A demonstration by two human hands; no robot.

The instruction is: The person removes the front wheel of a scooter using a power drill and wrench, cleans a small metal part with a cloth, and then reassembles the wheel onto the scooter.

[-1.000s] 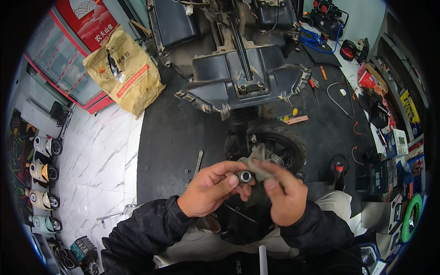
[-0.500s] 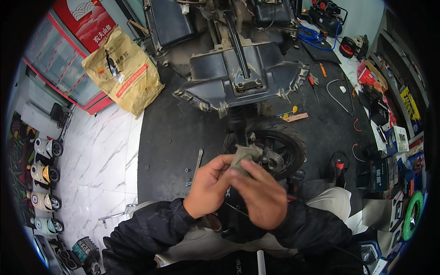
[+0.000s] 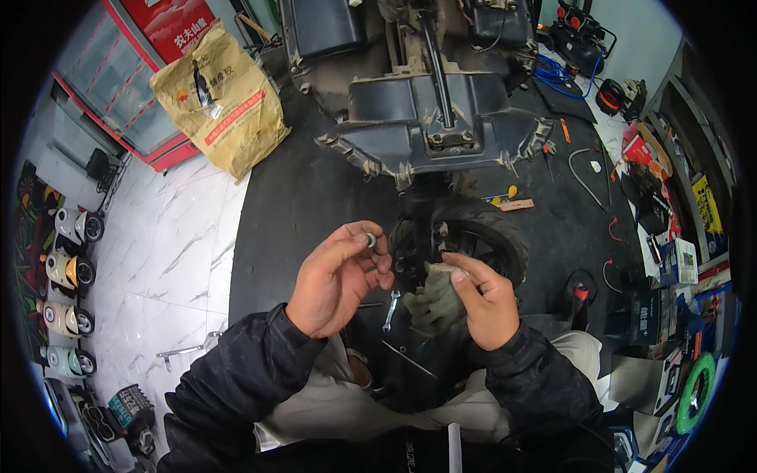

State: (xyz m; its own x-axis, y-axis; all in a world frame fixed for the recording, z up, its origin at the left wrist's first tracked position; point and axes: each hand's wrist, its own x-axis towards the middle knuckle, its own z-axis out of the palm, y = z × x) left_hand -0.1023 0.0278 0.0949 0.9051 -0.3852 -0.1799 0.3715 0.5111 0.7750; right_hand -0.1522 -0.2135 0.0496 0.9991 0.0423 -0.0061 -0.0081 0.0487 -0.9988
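Two-handed, probably cleaning: pinching small metal part point(image 3: 371, 240) in fingers point(image 3: 347, 249) of left hand point(image 3: 325, 288), left of wheel point(image 3: 505, 236); gripping grey-green cloth point(image 3: 436, 306) in right hand point(image 3: 490, 307); next likely needing steady pinch for wiping.

Black floor mat point(image 3: 268, 229), bent grey hose point(image 3: 579, 186), pinkish strip point(image 3: 518, 205), orange object point(image 3: 565, 130), possibly a cutter
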